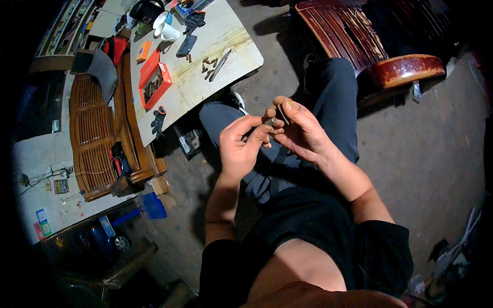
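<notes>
The person wears a black shirt [308, 210] of matte, plain cloth, with a wide, rounded neckline. Its short left sleeve [221, 267] and right sleeve [382, 246] are loose and of the same black. Beyond the shirt's hem come dark grey trousers [336, 92], creased nearest the shirt and smoother at the knees. Farther from the shirt shows part of a whitish shoe [240, 102]. Outward from the shirt's sleeves, the left hand [240, 143] and right hand [303, 128] are bare, with smudged fingertips.

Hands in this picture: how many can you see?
2: the left hand and the right hand, close together near the picture's middle. Others could be hidden where it is dark.
</notes>
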Demonstrator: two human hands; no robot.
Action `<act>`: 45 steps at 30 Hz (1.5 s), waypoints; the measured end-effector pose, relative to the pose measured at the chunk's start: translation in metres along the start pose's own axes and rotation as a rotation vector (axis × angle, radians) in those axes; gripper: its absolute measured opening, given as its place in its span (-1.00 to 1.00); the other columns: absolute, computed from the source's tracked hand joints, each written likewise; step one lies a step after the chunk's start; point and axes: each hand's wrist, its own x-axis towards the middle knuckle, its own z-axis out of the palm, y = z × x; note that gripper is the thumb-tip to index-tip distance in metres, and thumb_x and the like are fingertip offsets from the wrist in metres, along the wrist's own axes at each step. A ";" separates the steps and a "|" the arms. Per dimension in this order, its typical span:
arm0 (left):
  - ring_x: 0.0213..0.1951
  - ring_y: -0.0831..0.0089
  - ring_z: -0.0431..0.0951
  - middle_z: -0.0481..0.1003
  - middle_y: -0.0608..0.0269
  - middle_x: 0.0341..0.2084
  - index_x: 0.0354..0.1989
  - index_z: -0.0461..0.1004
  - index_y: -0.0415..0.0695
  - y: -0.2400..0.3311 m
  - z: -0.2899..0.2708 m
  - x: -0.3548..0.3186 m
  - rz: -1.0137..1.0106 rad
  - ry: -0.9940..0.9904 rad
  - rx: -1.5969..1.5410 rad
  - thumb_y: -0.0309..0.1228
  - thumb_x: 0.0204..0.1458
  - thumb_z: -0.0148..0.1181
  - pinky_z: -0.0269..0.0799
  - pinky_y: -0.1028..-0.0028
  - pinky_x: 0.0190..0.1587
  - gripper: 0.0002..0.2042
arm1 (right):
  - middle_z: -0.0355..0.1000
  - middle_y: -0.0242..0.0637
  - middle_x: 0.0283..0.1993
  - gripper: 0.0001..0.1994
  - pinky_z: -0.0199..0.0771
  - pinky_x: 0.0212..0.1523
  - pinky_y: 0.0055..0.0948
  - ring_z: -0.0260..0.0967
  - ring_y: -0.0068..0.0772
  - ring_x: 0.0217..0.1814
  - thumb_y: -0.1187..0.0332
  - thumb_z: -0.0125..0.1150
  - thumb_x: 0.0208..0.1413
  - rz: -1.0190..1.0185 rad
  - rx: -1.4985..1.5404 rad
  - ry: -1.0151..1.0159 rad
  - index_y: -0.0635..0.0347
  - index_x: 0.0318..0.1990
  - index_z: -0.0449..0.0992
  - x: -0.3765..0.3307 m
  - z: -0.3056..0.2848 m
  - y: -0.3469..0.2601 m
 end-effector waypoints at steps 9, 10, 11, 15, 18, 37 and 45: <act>-0.49 0.60 0.46 0.46 0.25 -0.49 -0.27 0.49 -0.39 -0.006 -0.005 -0.004 -0.022 -0.012 -0.143 -0.49 0.14 0.17 0.45 0.60 -0.45 -0.84 | 0.26 -0.43 -0.45 -0.64 0.35 -0.32 -0.57 0.19 -0.60 -0.43 0.16 0.07 0.26 0.023 -0.022 0.033 0.35 -0.06 0.42 0.000 -0.007 0.004; -0.50 0.60 0.46 0.46 0.24 -0.48 -0.27 0.49 -0.39 -0.005 -0.005 -0.004 -0.029 -0.005 -0.150 -0.49 0.14 0.17 0.45 0.60 -0.45 -0.84 | 0.26 -0.43 -0.44 -0.64 0.35 -0.32 -0.57 0.18 -0.60 -0.43 0.18 0.07 0.27 0.024 -0.016 0.038 0.36 -0.05 0.41 -0.001 -0.005 0.003; -0.50 0.60 0.46 0.47 0.24 -0.48 -0.26 0.49 -0.39 -0.005 -0.005 -0.004 -0.035 0.000 -0.160 -0.49 0.14 0.17 0.45 0.60 -0.45 -0.84 | 0.26 -0.43 -0.44 -0.65 0.35 -0.32 -0.57 0.17 -0.61 -0.43 0.20 0.06 0.27 0.024 -0.012 0.044 0.37 -0.04 0.40 -0.002 -0.004 0.003; -0.50 0.60 0.46 0.48 0.23 -0.46 -0.25 0.48 -0.40 -0.005 -0.006 -0.005 -0.036 0.032 -0.174 -0.50 0.14 0.17 0.46 0.59 -0.45 -0.84 | 0.34 -0.30 -0.23 -0.80 0.41 -0.21 -0.55 0.31 -0.56 -0.29 0.34 0.08 0.24 -0.033 -0.022 0.037 0.31 -0.12 0.41 -0.002 0.001 0.005; -0.50 0.60 0.46 0.48 0.23 -0.46 -0.25 0.48 -0.40 -0.003 -0.008 -0.006 -0.022 0.054 -0.187 -0.51 0.14 0.16 0.45 0.59 -0.45 -0.85 | 0.34 -0.18 -0.04 -0.89 0.44 -0.08 -0.50 0.39 -0.48 -0.13 0.46 0.12 0.17 -0.161 -0.129 0.039 0.27 -0.19 0.40 -0.002 0.006 0.010; -0.52 0.60 0.45 0.48 0.24 -0.48 -0.23 0.47 -0.38 -0.001 -0.017 -0.013 0.044 0.130 -0.191 -0.51 0.13 0.17 0.41 0.62 -0.46 -0.85 | 0.32 -0.19 -0.16 -0.87 0.32 -0.01 -0.46 0.32 -0.37 -0.08 0.60 0.23 -0.04 -0.700 -0.943 -0.071 0.29 -0.32 0.42 -0.004 -0.002 0.010; -0.53 0.62 0.43 0.45 0.24 -0.52 -0.32 0.50 -0.37 0.000 -0.009 -0.010 0.222 0.185 -0.015 -0.52 0.11 0.19 0.37 0.64 -0.49 -0.88 | 0.34 -0.22 -0.19 -0.86 0.35 -0.07 -0.48 0.34 -0.40 -0.13 0.60 0.23 -0.05 -0.671 -1.065 -0.072 0.30 -0.30 0.44 -0.003 -0.003 0.006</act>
